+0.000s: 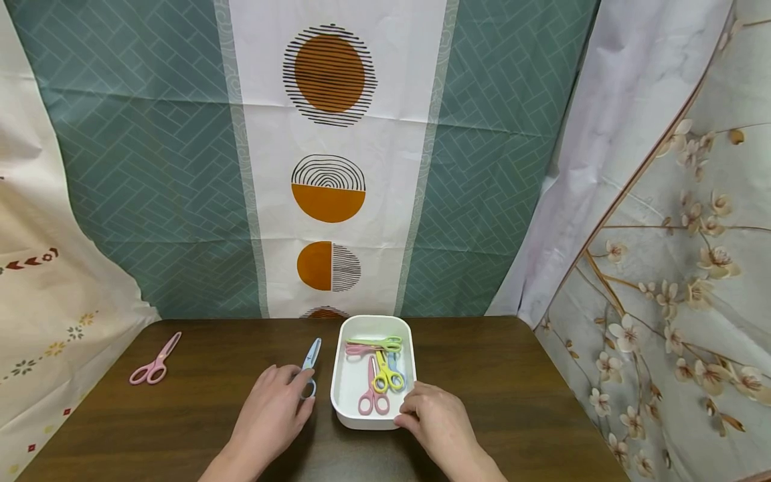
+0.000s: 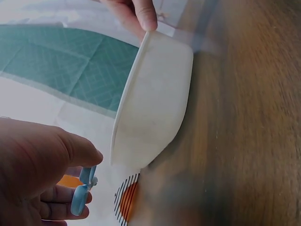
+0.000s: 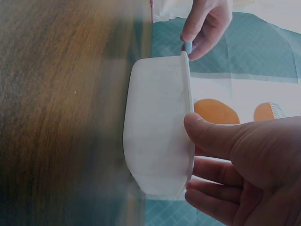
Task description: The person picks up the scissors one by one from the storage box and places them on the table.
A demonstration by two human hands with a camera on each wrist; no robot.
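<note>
My left hand (image 1: 272, 407) pinches a pair of light blue scissors (image 1: 312, 353) just left of a white plastic bin (image 1: 369, 423). Their blades point away from me, and in the left wrist view the blue handle (image 2: 80, 200) lies between thumb and fingers above the tabletop. With thumb and fingers, my right hand (image 1: 440, 418) grips the bin's rim at its near right corner. Inside lie green scissors (image 1: 393, 344), yellow scissors (image 1: 388, 383), pink scissors (image 1: 369, 403), another pink pair (image 1: 357, 349) under the green one, and a blue pair (image 1: 395, 365) partly covered by the yellow.
Pink scissors (image 1: 158, 366) lie alone at the left of the dark wooden table (image 1: 506, 381). A green and white patterned curtain (image 1: 162, 167) hangs behind the table's back edge, with floral cloth (image 1: 674, 301) along the right side.
</note>
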